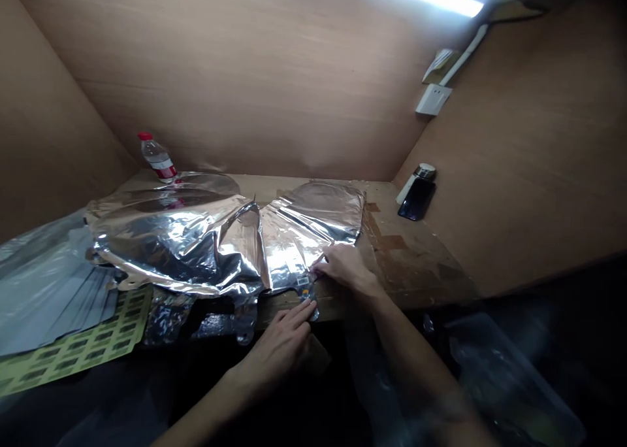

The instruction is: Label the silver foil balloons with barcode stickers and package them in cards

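Note:
A large, shiny silver foil sheet [196, 238], creased and with rounded outlines, lies across the table. Tabs stick out along its near edge; one carries a small white label [302, 281] and an orange dot [305, 292]. My left hand [289, 332] rests its outstretched fingers on the tip of that tab, its thumb hidden from view. Just up and to the right, my right hand [347, 268] has its fingers curled together at the foil's near right edge, close to the label. The fingertips there are partly blurred.
A red-capped bottle [157, 159] stands at the back left. Papers in clear plastic [73, 290] and a yellow sticker sheet [83, 352] lie at the left. A dark phone [416, 197] leans on a white-capped flask [425, 170] at the right. Wooden panels [245, 74] enclose the table.

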`<state>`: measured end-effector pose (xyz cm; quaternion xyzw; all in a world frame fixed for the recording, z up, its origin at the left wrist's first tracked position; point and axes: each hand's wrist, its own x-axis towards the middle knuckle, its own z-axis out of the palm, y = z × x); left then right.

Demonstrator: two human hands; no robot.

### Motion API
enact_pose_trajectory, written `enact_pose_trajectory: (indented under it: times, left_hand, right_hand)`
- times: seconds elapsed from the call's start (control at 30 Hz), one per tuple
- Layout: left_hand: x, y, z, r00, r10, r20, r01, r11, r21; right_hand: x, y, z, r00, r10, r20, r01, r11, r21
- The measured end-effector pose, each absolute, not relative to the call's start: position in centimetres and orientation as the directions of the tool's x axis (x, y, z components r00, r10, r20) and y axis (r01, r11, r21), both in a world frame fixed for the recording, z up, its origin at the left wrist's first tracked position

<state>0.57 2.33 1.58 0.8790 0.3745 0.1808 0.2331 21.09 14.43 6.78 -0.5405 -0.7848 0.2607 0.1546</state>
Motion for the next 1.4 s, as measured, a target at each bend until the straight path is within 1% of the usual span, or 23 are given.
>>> enact_pose_trajectory:
  times: [0.03, 0.07, 0.1, 0.17, 0.2, 0.23, 0.3, 0.37, 0.4, 0.43, 0.5, 0.57, 0.67, 0.73, 0.87, 0.97, 1.2, 1.3, 1.37, 1.4]
  left_hand:
    - [0.3, 2.6, 2.1, 0.615, 0.775, 0.144, 0.557, -0.557, 0.616]
    - [0.2, 3.0, 2.7, 0.566, 0.812, 0.143, 0.538, -0.495, 0.683]
    - [0.2, 3.7, 3.3, 0.517, 0.845, 0.136, 0.516, -0.435, 0.738]
    - [0.9, 5.7, 4.5, 0.445, 0.888, 0.115, 0.490, -0.349, 0.798]
    - [1.6, 7.0, 5.0, 0.422, 0.900, 0.110, 0.500, -0.332, 0.799]
    - [2.6, 8.6, 5.4, 0.403, 0.909, 0.106, 0.545, -0.332, 0.770]
    - [4.8, 12.1, 5.9, 0.371, 0.923, 0.100, 0.691, -0.346, 0.635]
    - [6.9, 15.6, 5.8, 0.358, 0.931, 0.073, 0.806, -0.348, 0.479]
    - [7.6, 17.1, 5.6, 0.361, 0.931, 0.045, 0.833, -0.344, 0.433]
    - [8.1, 18.4, 5.3, 0.369, 0.929, 0.010, 0.845, -0.340, 0.412]
    - [8.5, 20.2, 4.7, 0.385, 0.922, -0.047, 0.853, -0.336, 0.399]
    - [8.3, 20.9, 4.1, 0.398, 0.914, -0.075, 0.859, -0.343, 0.380]
    - [7.8, 20.9, 3.5, 0.430, 0.901, -0.054, 0.850, -0.384, 0.361]
    - [7.7, 20.7, 3.2, 0.446, 0.895, -0.031, 0.842, -0.407, 0.354]
    - [7.6, 20.6, 3.0, 0.446, 0.895, -0.016, 0.841, -0.413, 0.349]
    - [7.4, 20.5, 3.1, 0.454, 0.891, -0.002, 0.834, -0.425, 0.353]
    - [7.5, 20.9, 4.1, 0.492, 0.869, -0.054, 0.821, -0.443, 0.360]
    - [7.3, 19.2, 4.1, 0.476, 0.879, -0.015, 0.832, -0.445, 0.331]
    - [6.6, 17.3, 3.6, 0.405, 0.913, 0.051, 0.871, -0.402, 0.283]
    - [6.2, 16.3, 3.1, 0.343, 0.936, 0.078, 0.902, -0.351, 0.253]
  right_hand:
    - [22.0, 13.5, 7.1, -0.366, 0.930, -0.036, 0.750, 0.272, -0.603]
    - [23.0, 12.3, 7.2, -0.400, 0.915, -0.055, 0.705, 0.268, -0.657]
    - [24.0, 11.1, 7.2, -0.470, 0.878, -0.092, 0.621, 0.254, -0.741]
    - [25.9, 8.5, 6.9, -0.573, 0.806, -0.148, 0.451, 0.159, -0.878]
    - [26.7, 7.4, 6.6, -0.580, 0.799, -0.160, 0.398, 0.106, -0.911]
    - [27.5, 6.5, 6.4, -0.552, 0.817, -0.167, 0.380, 0.069, -0.922]
    - [28.8, 5.2, 6.3, -0.500, 0.849, -0.172, 0.384, 0.039, -0.922]
    - [29.9, 4.6, 6.5, -0.537, 0.823, -0.187, 0.386, 0.042, -0.922]
    - [30.3, 4.5, 6.7, -0.566, 0.802, -0.192, 0.382, 0.049, -0.923]
    - [30.8, 4.5, 6.9, -0.588, 0.786, -0.193, 0.379, 0.057, -0.924]
    - [31.7, 4.8, 7.3, -0.597, 0.782, -0.179, 0.367, 0.068, -0.928]
    - [32.5, 5.5, 7.6, -0.586, 0.798, -0.140, 0.343, 0.088, -0.935]
    - [33.3, 7.1, 8.0, -0.603, 0.797, -0.039, 0.293, 0.176, -0.940]
    - [33.3, 8.4, 8.4, -0.644, 0.765, -0.006, 0.266, 0.217, -0.939]
    - [32.8, 10.3, 8.7, -0.707, 0.704, -0.064, 0.235, 0.148, -0.961]
    - [32.7, 10.9, 8.5, -0.707, 0.700, -0.099, 0.229, 0.095, -0.969]
    - [32.9, 10.6, 7.6, -0.713, 0.685, -0.148, 0.236, 0.037, -0.971]
    - [33.0, 10.2, 7.7, -0.696, 0.712, -0.091, 0.218, 0.090, -0.972]
    - [32.8, 10.7, 7.8, -0.651, 0.759, -0.031, 0.195, 0.127, -0.973]
    - [32.6, 11.4, 7.7, -0.589, 0.808, -0.023, 0.194, 0.115, -0.974]
